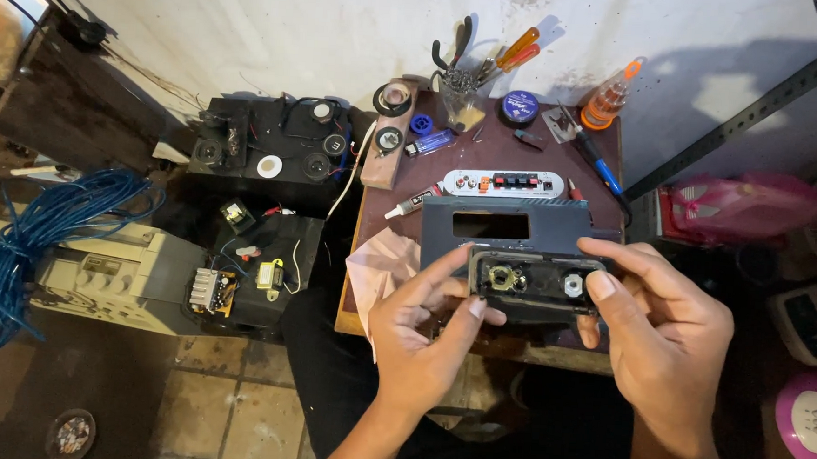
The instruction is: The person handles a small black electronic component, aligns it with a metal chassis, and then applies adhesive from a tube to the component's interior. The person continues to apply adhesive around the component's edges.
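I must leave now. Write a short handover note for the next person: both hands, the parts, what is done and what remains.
Left hand: grips the small black panel at its left end.
Right hand: holds its right end, thumb on top.
The panel is lifted above the dark blue faceplate on the small table.
Done: panel is off the faceplate.
Left: not clear; silver terminal panel and glue tube lie untouched.

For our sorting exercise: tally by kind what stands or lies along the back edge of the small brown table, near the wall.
Cup of tools: 1
Round blue tin: 1
Orange-capped clear bottle: 1
Blue lighter: 1
Blue-handled soldering iron: 1
Total: 5
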